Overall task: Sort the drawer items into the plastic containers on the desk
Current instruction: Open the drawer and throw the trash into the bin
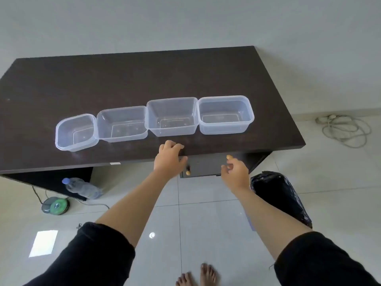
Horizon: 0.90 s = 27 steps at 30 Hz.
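Observation:
Several clear plastic containers stand in a row on the dark desk, from the leftmost container to the rightmost container; all look empty. The dark drawer front under the desk's front edge is closed and carries two yellow knobs, a left knob and a right knob. My left hand holds the desk's front edge, fingers curled on top, thumb along the edge. My right hand hovers in front of the drawer, fingers loosely curled just below the right knob, holding nothing.
A bin with a black bag stands on the floor right of the drawer. A water bottle and a round green-topped object lie under the desk's left side. A coiled cable lies at the far right. My bare feet are below.

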Available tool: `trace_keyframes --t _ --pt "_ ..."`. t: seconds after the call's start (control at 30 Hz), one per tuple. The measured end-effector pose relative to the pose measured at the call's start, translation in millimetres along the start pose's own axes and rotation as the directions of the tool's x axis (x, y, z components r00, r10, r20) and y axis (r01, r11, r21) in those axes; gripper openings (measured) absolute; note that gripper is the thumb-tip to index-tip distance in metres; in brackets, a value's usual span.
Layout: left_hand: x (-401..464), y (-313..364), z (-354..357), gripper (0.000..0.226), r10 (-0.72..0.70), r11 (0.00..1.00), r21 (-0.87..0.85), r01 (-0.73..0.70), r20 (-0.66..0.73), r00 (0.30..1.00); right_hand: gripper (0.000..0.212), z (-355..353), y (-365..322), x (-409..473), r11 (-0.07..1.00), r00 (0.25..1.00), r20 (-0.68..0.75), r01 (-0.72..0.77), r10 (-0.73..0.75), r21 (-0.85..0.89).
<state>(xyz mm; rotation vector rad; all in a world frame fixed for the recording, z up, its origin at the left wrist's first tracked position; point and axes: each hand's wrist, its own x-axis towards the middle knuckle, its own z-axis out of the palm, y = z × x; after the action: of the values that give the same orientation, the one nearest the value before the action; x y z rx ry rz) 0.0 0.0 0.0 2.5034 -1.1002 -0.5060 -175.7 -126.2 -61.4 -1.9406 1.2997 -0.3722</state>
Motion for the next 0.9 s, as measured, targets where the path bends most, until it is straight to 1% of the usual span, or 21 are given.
trace_keyframes --t 0.03,0.13,0.2,0.27,0.47,0.53,0.63,0.7,0.8,0.9 --pt "4.7 -1.4 3.2 0.041 -0.008 1.0 -0.015 0.008 -0.015 1.0 0.03 3.8 1.9 3.5 0.998 0.998 -0.045 -0.046 0.048 0.053" --pt "12.5 -9.0 19.4 0.036 -0.068 0.993 -0.11 0.053 -0.132 0.989 0.03 14.6 8.8 14.1 0.965 0.968 -0.138 -0.18 0.207 0.189" --pt "11.8 -13.1 30.6 0.032 -0.066 0.986 -0.166 0.031 -0.212 0.975 0.034 22.9 14.8 22.6 0.94 0.944 -0.166 -0.24 0.284 0.243" --pt "10.8 -17.5 35.8 0.03 -0.053 0.983 -0.184 0.003 -0.267 0.962 0.034 31.0 19.7 32.6 0.92 0.928 -0.181 -0.265 0.324 0.287" --pt "13.3 -21.5 42.7 0.029 -0.045 0.982 -0.186 -0.015 -0.316 0.948 0.022 46.8 20.6 47.4 0.88 0.904 -0.227 -0.252 0.363 0.404" --pt "13.0 -22.0 44.7 0.029 -0.034 0.985 -0.172 -0.026 -0.336 0.941 0.019 50.8 19.9 52.1 0.87 0.889 -0.248 -0.259 0.384 0.42" --pt "12.6 -22.9 45.9 0.029 -0.03 0.986 -0.163 -0.03 -0.351 0.936 0.013 54.4 18.4 56.7 0.88 0.881 -0.29 -0.238 0.374 0.411" --pt "12.9 -23.2 47.4 0.028 -0.028 0.987 -0.156 -0.031 -0.358 0.933 0.012 56.2 18.2 58.3 0.879 0.877 -0.306 -0.225 0.371 0.419" --pt "12.9 -24.1 49.7 0.028 -0.019 0.989 -0.143 -0.037 -0.373 0.928 0.014 57.6 18.9 60.2 0.842 0.865 -0.31 -0.206 0.396 0.499" --pt "14.0 -25.6 51.3 0.029 -0.016 0.99 -0.138 -0.039 -0.377 0.926 0.012 56.1 24.0 63.4 0.827 0.883 -0.296 -0.162 0.365 0.538"
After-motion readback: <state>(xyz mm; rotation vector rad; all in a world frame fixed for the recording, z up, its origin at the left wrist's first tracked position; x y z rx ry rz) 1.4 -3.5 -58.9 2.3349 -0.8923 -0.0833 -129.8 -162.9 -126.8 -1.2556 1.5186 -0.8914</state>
